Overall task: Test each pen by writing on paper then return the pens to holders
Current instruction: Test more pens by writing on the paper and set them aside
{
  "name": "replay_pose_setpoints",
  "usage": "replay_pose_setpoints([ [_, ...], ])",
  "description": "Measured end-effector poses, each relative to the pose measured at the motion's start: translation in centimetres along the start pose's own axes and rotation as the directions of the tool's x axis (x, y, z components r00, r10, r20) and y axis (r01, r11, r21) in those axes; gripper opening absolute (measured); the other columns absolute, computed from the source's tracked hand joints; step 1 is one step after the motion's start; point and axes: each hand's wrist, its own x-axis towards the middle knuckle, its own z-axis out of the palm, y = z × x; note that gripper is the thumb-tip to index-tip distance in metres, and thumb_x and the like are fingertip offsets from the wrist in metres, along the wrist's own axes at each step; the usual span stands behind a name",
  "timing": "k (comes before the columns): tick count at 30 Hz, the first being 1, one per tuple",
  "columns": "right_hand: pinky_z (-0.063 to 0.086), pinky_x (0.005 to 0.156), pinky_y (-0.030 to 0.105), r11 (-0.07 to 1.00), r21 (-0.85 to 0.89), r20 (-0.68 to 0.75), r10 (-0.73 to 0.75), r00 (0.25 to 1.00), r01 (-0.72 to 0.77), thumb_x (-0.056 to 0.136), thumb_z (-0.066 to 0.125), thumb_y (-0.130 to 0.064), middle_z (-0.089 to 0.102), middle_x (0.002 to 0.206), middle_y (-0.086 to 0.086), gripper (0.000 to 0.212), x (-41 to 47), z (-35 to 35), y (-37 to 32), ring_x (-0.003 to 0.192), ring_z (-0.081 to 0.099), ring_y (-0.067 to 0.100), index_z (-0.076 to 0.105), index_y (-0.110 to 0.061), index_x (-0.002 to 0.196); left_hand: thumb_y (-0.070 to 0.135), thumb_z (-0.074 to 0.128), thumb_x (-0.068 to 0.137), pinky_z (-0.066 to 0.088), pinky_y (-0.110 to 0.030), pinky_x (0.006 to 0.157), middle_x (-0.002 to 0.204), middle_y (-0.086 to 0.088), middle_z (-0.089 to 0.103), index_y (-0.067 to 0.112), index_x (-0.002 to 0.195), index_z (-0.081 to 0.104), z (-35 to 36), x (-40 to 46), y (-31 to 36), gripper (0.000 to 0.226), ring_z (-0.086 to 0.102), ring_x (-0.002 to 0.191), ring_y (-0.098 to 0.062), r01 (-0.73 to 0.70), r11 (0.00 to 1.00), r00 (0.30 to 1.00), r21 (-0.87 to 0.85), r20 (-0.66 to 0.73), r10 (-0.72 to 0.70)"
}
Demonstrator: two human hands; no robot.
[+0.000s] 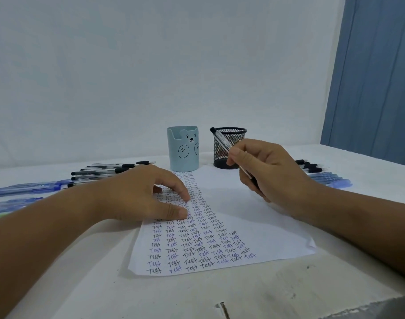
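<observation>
Pen [220, 140]: clear barrel, black cap end up, tilted, gripped in the right hand [264, 168] above the paper [261, 229].
Left hand [144, 194]: fingers spread, pressing the paper.
Paper: on the bench [277, 293], filled with "Test".
Holders: blue bear cup [183, 148], black mesh cup [231, 147], behind the paper.
Loose pens: left pile [109, 170], right pile [316, 171].

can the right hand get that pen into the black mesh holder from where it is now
Probably yes: the right hand grips the pen just in front of the black mesh holder, whose open top looks unobstructed.
</observation>
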Motion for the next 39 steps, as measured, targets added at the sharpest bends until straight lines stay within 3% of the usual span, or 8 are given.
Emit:
replay_pose_setpoints([
  [5,0.041,0.048,0.024,0.928,-0.372,-0.025,0.01,1.0,-0.018,0.096,0.066,-0.031,0.061,0.059,-0.008,0.015,2.8,-3.1,0.3,0.049,0.051,0.01,0.072,-0.032,0.082,0.068,0.071,0.062,0.041,-0.029,0.112,0.117,0.037,0.062,0.054,0.097,0.072,0.2,-0.1,0.2,0.039,0.052,0.118,0.012,-0.016,1.0,1.0,-0.009,-0.02,0.016],
  [9,0.044,0.054,0.017,0.779,-0.627,0.014,0.022,1.0,-0.009,0.093,0.07,-0.017,0.064,0.075,-0.011,0.015,6.3,-7.5,1.8,0.062,0.059,0.008,0.074,-0.028,0.1,0.067,0.071,0.064,0.044,-0.031,0.108,0.117,0.036,0.062,0.054,0.099,0.072,0.1,0.0,0.0,0.037,0.055,0.115,0.011,-0.011,1.0,0.999,-0.004,-0.032,0.011],
  [13,0.047,0.078,0.028,0.521,-0.854,0.078,0.098,0.992,0.016,0.096,0.064,-0.011,0.059,0.091,-0.014,0.021,8.1,-10.8,5.4,0.093,0.061,0.018,0.076,-0.025,0.106,0.06,0.075,0.069,0.042,-0.028,0.109,0.118,0.036,0.063,0.052,0.1,0.072,0.2,0.0,0.0,0.033,0.055,0.115,0.013,-0.022,1.0,0.999,0.0,-0.041,0.022],
  [18,0.047,0.09,0.028,0.502,-0.864,0.032,0.1,0.994,-0.022,0.096,0.058,-0.002,0.066,0.107,-0.004,0.031,7.1,-12.4,8.9,0.1,0.06,0.017,0.076,-0.022,0.111,0.061,0.073,0.068,0.04,-0.021,0.109,0.119,0.04,0.06,0.055,0.102,0.07,0.2,0.1,0.0,0.034,0.052,0.116,0.016,-0.027,1.0,0.999,0.009,-0.041,0.027],
  [24,0.039,0.088,0.015,0.555,-0.826,0.015,0.193,0.981,-0.097,0.095,0.053,0.001,0.071,0.118,-0.005,0.038,6.6,-13.0,9.5,0.099,0.058,0.005,0.076,-0.023,0.114,0.054,0.076,0.07,0.038,-0.015,0.103,0.118,0.04,0.061,0.054,0.101,0.071,0.2,0.1,0.2,0.031,0.052,0.115,0.018,-0.028,1.0,0.999,-0.01,-0.047,0.027],
  [29,0.042,0.088,0.02,0.578,-0.816,-0.009,0.049,0.999,-0.035,0.102,0.047,-0.003,0.072,0.113,-0.005,0.034,6.2,-11.7,7.3,0.1,0.06,0.01,0.074,-0.019,0.116,0.056,0.075,0.066,0.043,-0.01,0.093,0.112,0.038,0.064,0.053,0.097,0.073,0.2,0.0,0.6,0.031,0.057,0.108,0.015,-0.002,0.997,0.997,-0.071,-0.078,-0.004],
  [33,0.052,0.09,0.037,0.599,-0.782,0.161,-0.079,0.984,0.175,0.1,0.053,-0.007,0.072,0.103,-0.011,0.028,5.8,-7.2,3.9,0.092,0.066,0.014,0.076,-0.022,0.108,0.035,0.08,0.081,0.053,-0.022,0.082,0.098,0.026,0.073,0.041,0.089,0.078,-1.1,0.0,0.1,0.01,0.069,0.091,0.001,0.036,0.992,0.96,-0.121,-0.273,-0.068],
  [39,0.046,0.078,0.016,0.602,-0.63,0.541,-0.114,0.833,0.492,0.098,0.06,-0.023,0.061,0.09,-0.029,0.02,4.6,1.3,-1.1,0.08,0.058,-0.008,0.074,-0.03,0.112,0.011,0.069,0.087,0.047,-0.012,0.059,0.08,0.011,0.073,0.034,0.081,0.077,-5.8,-2.0,-4.1,0.026,0.066,0.072,-0.008,0.228,0.971,0.884,0.076,-0.434,-0.173],
])
